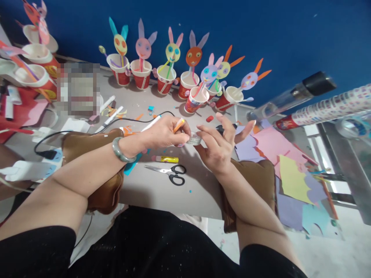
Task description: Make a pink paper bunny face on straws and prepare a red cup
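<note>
The left forearm slants in from the lower left, a green bangle (124, 150) round its wrist, and crosses above a brown padded piece. The left hand (171, 131) is turned back-up with its fingers curled in; they close on a small orange piece (179, 124) that pokes up past the knuckles, and the thumb points to the right.

The right forearm rises from the lower right and leans inward over a second brown padded piece (257, 181). The right hand (218, 148) has its thumb and nearest finger drawn together on a roll of clear tape (194, 138), while its other fingers spread, the outermost stretched far out to the right. The roll sits between the two hands, above the table (174, 197); the left thumb tip is right at its edge, but whether it grips the tape I cannot tell.

Below the hands, black-handled scissors (171, 173) lie on the table with the blades slightly parted and pointing left, and a yellow glue stick (168, 159) lies just above them. Paper cups with rabbit-faced spoons, such as the nearest cup (194, 103), stand along the blue wall (275, 34).
</note>
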Demonstrator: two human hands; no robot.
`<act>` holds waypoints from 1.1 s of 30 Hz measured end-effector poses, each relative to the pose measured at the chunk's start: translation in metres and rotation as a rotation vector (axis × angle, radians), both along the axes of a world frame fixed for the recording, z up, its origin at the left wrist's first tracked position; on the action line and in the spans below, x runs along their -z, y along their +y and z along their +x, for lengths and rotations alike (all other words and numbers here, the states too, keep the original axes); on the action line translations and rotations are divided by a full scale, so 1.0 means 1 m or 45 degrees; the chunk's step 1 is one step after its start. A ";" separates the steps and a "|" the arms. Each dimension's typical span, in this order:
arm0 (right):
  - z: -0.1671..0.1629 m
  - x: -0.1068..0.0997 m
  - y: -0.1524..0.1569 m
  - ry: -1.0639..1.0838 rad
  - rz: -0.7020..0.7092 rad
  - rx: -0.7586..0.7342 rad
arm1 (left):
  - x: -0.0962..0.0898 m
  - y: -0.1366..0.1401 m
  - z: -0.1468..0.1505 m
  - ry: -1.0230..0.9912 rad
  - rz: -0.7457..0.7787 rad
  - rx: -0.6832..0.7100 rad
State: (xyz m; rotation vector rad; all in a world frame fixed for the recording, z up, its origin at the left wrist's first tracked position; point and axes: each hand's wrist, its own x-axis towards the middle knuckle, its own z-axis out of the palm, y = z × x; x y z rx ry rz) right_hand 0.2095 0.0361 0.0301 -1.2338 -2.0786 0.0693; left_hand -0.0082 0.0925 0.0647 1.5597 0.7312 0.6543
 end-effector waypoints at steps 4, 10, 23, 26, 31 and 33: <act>-0.001 -0.001 0.000 0.010 0.076 0.047 | -0.003 -0.001 0.000 -0.047 -0.043 0.036; -0.004 -0.008 0.002 0.042 0.048 0.032 | -0.004 -0.001 -0.003 -0.020 -0.067 0.028; -0.003 -0.008 0.002 0.025 0.073 0.032 | -0.006 -0.002 -0.002 -0.050 -0.083 0.031; -0.004 -0.012 0.002 0.064 0.025 0.016 | -0.006 -0.001 -0.003 -0.054 -0.082 0.041; -0.007 -0.012 0.001 0.076 0.027 0.025 | -0.005 -0.001 -0.003 -0.049 -0.044 0.031; -0.007 -0.010 0.001 0.050 0.056 0.040 | -0.006 -0.001 -0.002 -0.042 -0.069 0.017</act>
